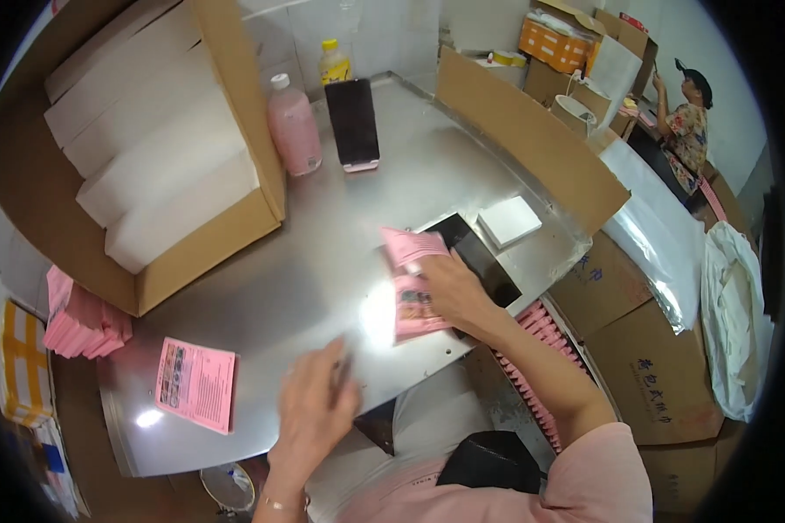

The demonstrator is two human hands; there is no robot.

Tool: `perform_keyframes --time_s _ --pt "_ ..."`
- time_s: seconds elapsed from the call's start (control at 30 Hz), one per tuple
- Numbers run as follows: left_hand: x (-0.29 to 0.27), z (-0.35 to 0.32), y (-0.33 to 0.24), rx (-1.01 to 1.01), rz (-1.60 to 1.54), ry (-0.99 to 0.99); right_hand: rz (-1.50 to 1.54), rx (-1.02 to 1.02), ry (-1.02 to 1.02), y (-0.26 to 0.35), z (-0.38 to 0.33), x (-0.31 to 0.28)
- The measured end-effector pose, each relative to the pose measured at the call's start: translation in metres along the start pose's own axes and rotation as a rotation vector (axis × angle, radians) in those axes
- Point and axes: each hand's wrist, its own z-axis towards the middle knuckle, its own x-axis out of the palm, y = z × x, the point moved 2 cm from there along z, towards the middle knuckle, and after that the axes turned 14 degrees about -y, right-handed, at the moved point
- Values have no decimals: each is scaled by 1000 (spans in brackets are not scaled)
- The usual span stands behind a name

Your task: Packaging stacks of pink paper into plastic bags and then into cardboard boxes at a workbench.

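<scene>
My right hand [458, 292] is closed on a pink printed packet [414, 321] near the table's right front edge. The packet's upper part is bent, with a white patch beside my fingers. My left hand [314, 405] is over the front edge, apart from the packet. Motion smears its fingers, and I cannot make out whether anything is in them. A pink printed leaflet stack [196, 383] lies flat at the front left. Just beyond my right hand is a black flat panel [497, 277], with a small white block [509, 221] beside it.
An open carton [170, 270] of white packs stands at the left, with pink stacks [83, 318] beside it. A pink bottle [294, 126] and a phone on a stand [352, 122] stand at the back. A cardboard flap [532, 139] borders the right; a person [685, 131] sits beyond.
</scene>
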Motion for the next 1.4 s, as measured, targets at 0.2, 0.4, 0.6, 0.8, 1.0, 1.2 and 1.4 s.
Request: perform_keyframes --time_s 0.2,0.4,0.6,0.8,1.0,1.2,1.4 --pt "-34 -11 47 -92 266 -372 -365 176 271 -18 -6 -40" --pt "-87 -47 123 -441 1045 -436 -674 89 -248 -62 6 -81" --pt "-112 -31 110 -277 805 -253 -629 78 -296 -75 8 -77" --pt "-16 3 38 180 217 -93 -537 153 -330 -85 5 -85" --pt "29 10 24 141 232 -169 -433 173 -341 -87 7 -80" --pt "31 6 14 164 333 -200 -450 127 -337 -90 1 -82" --pt "46 9 6 260 79 -28 -266 145 -547 -52 15 -86"
